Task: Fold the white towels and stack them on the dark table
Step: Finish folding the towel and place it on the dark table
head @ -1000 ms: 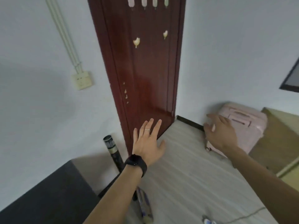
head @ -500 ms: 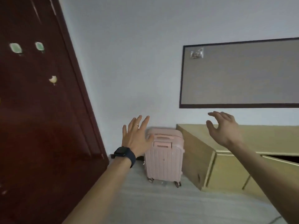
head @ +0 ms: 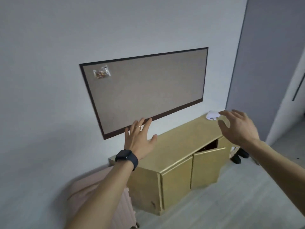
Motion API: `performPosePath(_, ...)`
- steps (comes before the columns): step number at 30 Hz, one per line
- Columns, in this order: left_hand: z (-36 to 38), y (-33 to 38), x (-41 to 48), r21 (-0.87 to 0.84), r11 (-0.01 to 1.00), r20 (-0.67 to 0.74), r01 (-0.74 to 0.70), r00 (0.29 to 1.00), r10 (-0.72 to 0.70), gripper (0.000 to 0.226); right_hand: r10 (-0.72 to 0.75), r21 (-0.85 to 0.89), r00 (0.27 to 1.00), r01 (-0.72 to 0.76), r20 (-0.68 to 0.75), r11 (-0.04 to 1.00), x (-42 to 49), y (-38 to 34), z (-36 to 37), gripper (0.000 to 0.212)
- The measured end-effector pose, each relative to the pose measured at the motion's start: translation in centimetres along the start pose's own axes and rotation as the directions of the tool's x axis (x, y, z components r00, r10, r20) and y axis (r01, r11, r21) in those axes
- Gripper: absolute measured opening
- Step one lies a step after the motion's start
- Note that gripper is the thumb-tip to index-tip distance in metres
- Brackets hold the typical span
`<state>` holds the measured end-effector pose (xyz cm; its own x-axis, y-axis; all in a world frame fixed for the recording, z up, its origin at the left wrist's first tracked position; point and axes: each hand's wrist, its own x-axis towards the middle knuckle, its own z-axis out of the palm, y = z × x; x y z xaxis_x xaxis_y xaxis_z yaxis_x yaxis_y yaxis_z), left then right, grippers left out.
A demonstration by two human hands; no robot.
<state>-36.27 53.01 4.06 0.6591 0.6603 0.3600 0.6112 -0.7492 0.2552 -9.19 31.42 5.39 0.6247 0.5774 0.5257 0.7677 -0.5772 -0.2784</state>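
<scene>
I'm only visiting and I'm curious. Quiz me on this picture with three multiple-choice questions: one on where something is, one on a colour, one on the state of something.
1. Where does the white towel lie?
A. On the floor
B. On the far end of the cabinet top
C. On a chair

2. What colour is the suitcase?
A. Pink
B. Green
C. Black

3. How are the left hand and the right hand?
A. Both gripping the towel
B. Both clenched into fists
C. Both open and holding nothing

Answers:
1. B: the towel sits crumpled on the cabinet top, at the end farthest from the suitcase.
2. A: its ribbed shell is pale pink.
3. C: the fingers of both hands are spread in the air, with nothing in them.
</scene>
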Motion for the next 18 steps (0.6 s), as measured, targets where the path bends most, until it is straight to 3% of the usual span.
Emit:
performPosePath(8, 11.5, 7.2, 18.3, -0.096, 0.984, 0.077, -0.153, 0.984, 0.16, 0.063, 0.085, -0.161, 0.996, -0.08, 0.025, 0.984, 11.8, 11.5, 5.2, 0.044)
performPosePath(18, 24.8, 15.3, 38.7, -0.122, 0.972, 0.148, -0.201, 0.965, 0.218, 0.062, 0.18, -0.25, 0.983, -0.167, 0.029, 0.954, 26.9, 25.1, 12.3, 0.043)
